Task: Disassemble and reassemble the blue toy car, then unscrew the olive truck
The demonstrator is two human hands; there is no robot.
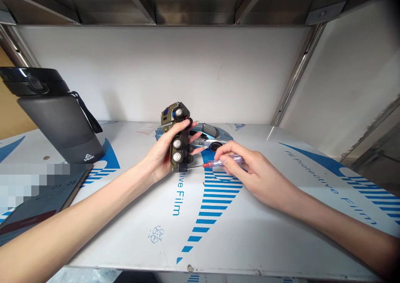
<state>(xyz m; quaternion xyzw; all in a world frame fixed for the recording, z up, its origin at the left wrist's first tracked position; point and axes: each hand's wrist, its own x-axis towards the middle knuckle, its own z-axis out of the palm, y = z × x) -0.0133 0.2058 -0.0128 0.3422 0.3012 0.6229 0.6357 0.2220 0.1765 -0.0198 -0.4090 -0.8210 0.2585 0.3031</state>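
Observation:
My left hand (165, 149) is wrapped round a dark green toy truck (178, 144), which is tilted on end with its wheels facing right. A small screwdriver (231, 161) with a clear handle and a red collar is gripped in my right hand (246, 166). Its thin metal shaft points left and reaches the lower end of the truck; whether the tip touches a screw is too small to tell. Behind both hands, a light blue and silver toy car (208, 136) marked 06 rests on the surface, partly hidden by my left fingers.
A dark grey bottle (67, 124) stands at the left. Below it lies a flat dark device (40, 208), partly under my left forearm. The work surface (131, 233) has printed protective film. A metal shelf (193, 8) hangs low overhead, with metal posts at both sides.

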